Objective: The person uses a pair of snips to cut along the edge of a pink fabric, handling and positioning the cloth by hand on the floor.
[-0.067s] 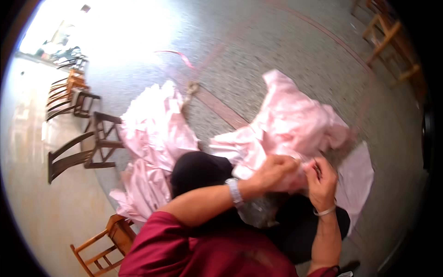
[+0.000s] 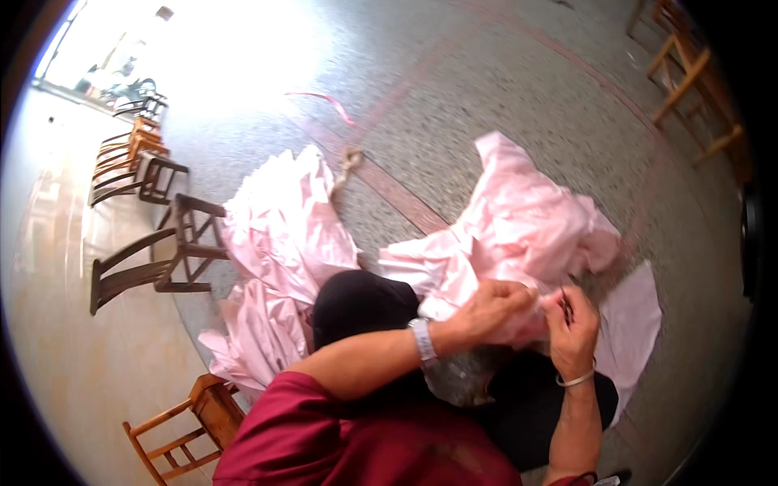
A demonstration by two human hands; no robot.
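My left hand [image 2: 489, 312] is closed, pinching a gathered part of the pink fabric [image 2: 527, 227]. Close to its right, my right hand [image 2: 571, 328] is closed on a small dark tool [image 2: 566, 304], too small to make out exactly, held against the fabric. The fabric lies bunched over my dark-clad legs and onto the floor. A second pink pile [image 2: 288, 219] spreads on my left, and a flat pale pink piece [image 2: 626, 324] lies at my right. Something dark and shiny like a plastic bag [image 2: 458, 377] sits between my knees below my hands.
Dark and light wooden chairs [image 2: 174, 259] line the left side, with another wooden chair [image 2: 211, 409] at lower left. More wooden furniture [image 2: 681, 81] stands at upper right. A pink ribbon [image 2: 332, 104] and a tan cord [image 2: 348, 166] lie on the speckled floor [image 2: 405, 121].
The whole view has shifted slightly, so the fabric, ribbon and both hands appear a little farther right and mostly lower. Both hands remain closed at the fabric.
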